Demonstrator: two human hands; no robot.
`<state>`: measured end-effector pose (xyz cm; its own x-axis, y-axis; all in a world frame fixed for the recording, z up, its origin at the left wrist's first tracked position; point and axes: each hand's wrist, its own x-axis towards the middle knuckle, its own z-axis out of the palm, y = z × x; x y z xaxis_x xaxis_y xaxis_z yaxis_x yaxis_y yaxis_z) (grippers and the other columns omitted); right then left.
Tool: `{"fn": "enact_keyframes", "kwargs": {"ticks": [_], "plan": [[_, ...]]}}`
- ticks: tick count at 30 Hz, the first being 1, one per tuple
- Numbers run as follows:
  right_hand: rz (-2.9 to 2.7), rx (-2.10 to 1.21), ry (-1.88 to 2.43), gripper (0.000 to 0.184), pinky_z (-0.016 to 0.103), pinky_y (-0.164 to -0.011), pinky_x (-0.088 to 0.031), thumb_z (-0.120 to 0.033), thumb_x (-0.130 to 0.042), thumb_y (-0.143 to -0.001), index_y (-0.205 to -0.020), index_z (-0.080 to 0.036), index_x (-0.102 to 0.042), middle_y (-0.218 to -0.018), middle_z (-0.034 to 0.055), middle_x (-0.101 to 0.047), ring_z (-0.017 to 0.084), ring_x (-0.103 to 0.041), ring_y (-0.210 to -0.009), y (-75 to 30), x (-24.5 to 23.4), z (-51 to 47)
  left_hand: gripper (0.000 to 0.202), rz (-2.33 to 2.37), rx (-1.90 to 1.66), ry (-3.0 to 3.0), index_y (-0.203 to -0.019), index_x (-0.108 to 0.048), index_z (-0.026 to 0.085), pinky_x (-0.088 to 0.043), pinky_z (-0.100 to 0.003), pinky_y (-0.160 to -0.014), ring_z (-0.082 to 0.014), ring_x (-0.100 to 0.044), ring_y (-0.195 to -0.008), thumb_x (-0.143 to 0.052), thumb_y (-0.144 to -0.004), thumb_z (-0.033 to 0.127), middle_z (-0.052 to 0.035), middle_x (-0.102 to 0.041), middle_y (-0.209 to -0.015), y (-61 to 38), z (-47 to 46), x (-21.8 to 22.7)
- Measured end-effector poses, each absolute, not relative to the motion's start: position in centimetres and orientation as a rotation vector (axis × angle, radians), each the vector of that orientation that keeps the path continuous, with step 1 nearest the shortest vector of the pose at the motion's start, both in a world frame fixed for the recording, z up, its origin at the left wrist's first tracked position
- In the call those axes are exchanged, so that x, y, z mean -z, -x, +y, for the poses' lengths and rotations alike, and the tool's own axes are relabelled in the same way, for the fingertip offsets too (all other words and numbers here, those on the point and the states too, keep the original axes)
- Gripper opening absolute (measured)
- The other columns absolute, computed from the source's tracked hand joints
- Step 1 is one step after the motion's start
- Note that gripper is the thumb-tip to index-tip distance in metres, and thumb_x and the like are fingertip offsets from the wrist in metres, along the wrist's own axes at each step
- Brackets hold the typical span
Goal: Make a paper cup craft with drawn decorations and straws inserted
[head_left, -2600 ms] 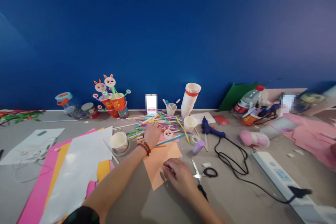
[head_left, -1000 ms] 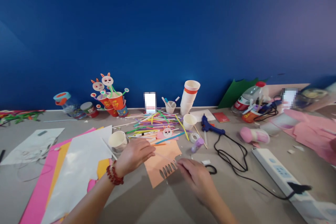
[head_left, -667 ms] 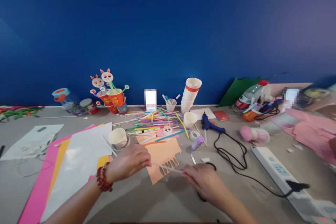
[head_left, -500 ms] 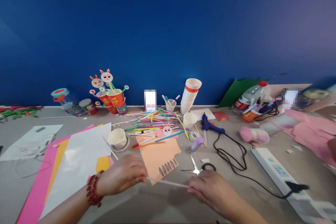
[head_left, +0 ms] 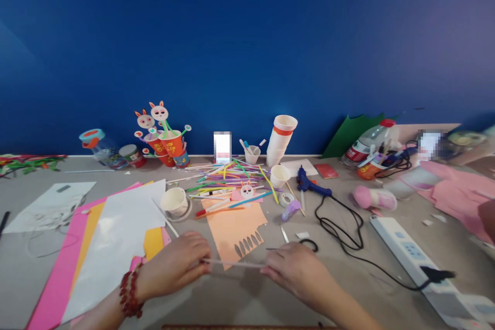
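Above the tabletop, your left hand and right hand pinch a pale stick; this looks like positioning, and next likely calls for steady grip.

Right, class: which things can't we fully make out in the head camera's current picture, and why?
All in the head view:
- Pale stick: ends covered by the left hand and right hand.
- Scissors: middle hidden behind the right hand.
- White screen by the blue wall: content pixelated.
- Power strip: cut off at the lower right corner.
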<state>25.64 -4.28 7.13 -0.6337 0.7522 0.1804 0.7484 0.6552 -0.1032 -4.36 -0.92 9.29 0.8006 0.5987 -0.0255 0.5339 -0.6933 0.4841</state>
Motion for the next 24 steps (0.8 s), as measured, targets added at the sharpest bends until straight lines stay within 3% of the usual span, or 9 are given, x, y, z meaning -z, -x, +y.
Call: {"fn": "enact_keyframes", "kwargs": {"ticks": [3, 7, 10, 18, 24], "plan": [[-2.665, -0.049, 1.228, 0.031, 0.028, -0.051, -0.030, -0.038, -0.054, -0.094, -0.070, -0.021, -0.062, -0.060, 0.0030, -0.068, 0.018, -0.062, -0.054, -24.4, -7.2, -4.1, 0.014, 0.895, -0.187, -2.535, -0.101, -0.057, 0.024, -0.041, -0.027, -0.077, -0.0186, -0.062, -0.089, -0.046, -0.096, 0.031, -0.0006, -0.068, -0.095, 3.3, -1.9, -8.8], [-2.707, -0.081, 1.201, 0.028, 0.028, -0.052, -0.031, -0.038, -0.058, -0.092, -0.070, -0.021, -0.062, -0.063, 0.0015, -0.070, 0.017, -0.063, -0.057, -24.2, -7.6, -4.1, 0.022, 0.983, -0.113, -2.679, -0.089, -0.057, 0.023, -0.035, -0.025, -0.058, -0.0161, -0.063, -0.066, -0.038, -0.099, 0.027, 0.0010, -0.068, -0.075, 2.9, -2.7, -7.2], [-2.790, -0.069, 1.158, 0.029, 0.027, -0.051, -0.031, -0.041, -0.060, -0.091, -0.070, -0.021, -0.062, -0.063, 0.0005, -0.070, 0.017, -0.062, -0.055, -24.8, -7.7, -4.3, 0.018, 0.897, -0.093, -2.796, -0.086, -0.055, 0.023, -0.031, -0.025, -0.053, -0.0143, -0.060, -0.058, -0.040, -0.096, 0.023, 0.0026, -0.067, -0.069, 3.6, -2.9, -6.1], [-2.692, -0.113, 1.215, 0.038, 0.027, -0.051, -0.029, -0.040, -0.050, -0.096, -0.066, -0.021, -0.063, -0.059, 0.0016, -0.068, 0.015, -0.058, -0.052, -25.9, -8.2, -4.0, 0.025, 0.971, 0.027, -2.870, -0.083, -0.055, 0.021, -0.032, -0.024, -0.052, -0.0147, -0.060, -0.057, -0.036, -0.098, 0.025, 0.0009, -0.067, -0.069, 4.6, -2.3, -6.0], [-2.708, -0.196, 1.196, 0.044, 0.028, -0.052, -0.028, -0.040, -0.039, -0.100, -0.068, -0.020, -0.061, -0.062, 0.0023, -0.068, 0.017, -0.061, -0.056, -26.7, -8.8, -3.9, 0.034, 1.035, -0.199, -2.911, -0.078, -0.055, 0.021, -0.034, -0.024, -0.053, -0.0148, -0.059, -0.056, -0.032, -0.100, 0.030, 0.0012, -0.065, -0.065, 5.8, -1.8, -6.3]]}}
